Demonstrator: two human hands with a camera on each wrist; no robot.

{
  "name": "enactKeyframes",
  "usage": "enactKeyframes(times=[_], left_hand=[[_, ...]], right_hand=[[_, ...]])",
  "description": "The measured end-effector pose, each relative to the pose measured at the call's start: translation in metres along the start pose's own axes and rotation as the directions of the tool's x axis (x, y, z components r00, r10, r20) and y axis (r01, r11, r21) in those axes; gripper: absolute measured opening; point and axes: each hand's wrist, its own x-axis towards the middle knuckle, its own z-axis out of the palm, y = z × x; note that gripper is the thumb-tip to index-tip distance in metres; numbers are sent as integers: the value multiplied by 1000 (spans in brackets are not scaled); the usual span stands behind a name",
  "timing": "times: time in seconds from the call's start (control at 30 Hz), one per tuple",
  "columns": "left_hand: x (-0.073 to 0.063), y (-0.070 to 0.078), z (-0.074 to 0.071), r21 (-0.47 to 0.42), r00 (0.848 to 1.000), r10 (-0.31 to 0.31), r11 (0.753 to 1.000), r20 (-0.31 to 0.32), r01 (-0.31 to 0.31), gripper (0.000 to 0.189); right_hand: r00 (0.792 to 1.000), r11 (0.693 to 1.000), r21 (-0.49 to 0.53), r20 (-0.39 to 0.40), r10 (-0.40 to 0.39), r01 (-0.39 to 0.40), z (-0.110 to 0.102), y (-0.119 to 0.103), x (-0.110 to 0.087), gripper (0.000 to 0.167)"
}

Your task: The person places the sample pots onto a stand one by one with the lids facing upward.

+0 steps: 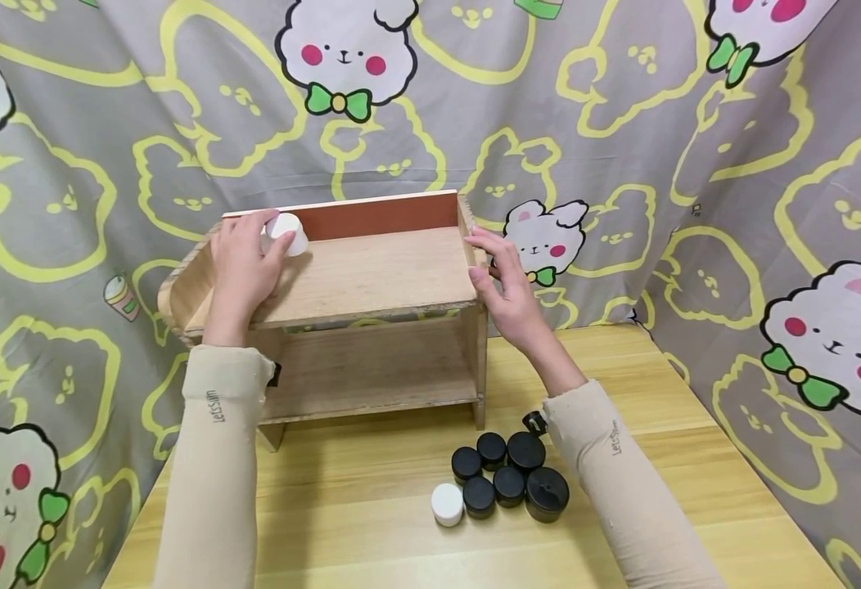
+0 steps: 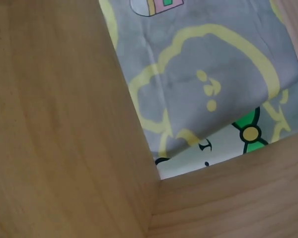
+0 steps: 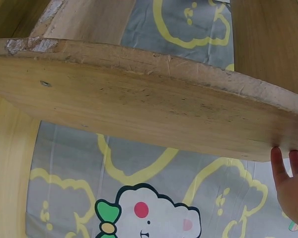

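A small wooden shelf with a raised back and side panels stands on the table. On the left part of its top board, my left hand holds a small white round jar between thumb and fingers. My right hand rests its fingertips against the shelf's right side panel. In the right wrist view, two straight fingers touch the outer face of that side panel. The left wrist view shows only bare wood and the curtain behind; my left hand and the jar are outside it.
Several black round jars and one white jar stand grouped on the wooden table, in front of the shelf's right end. A lower board spans the shelf. A patterned grey curtain hangs behind and at the sides.
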Motion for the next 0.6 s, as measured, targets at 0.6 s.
enactKeyframes(times=[0.6], left_hand=[[1, -7, 6, 101, 1000, 4, 995, -22, -2, 47]], right_hand=[[1000, 1000, 1, -6, 14, -14, 1, 1, -1, 40]])
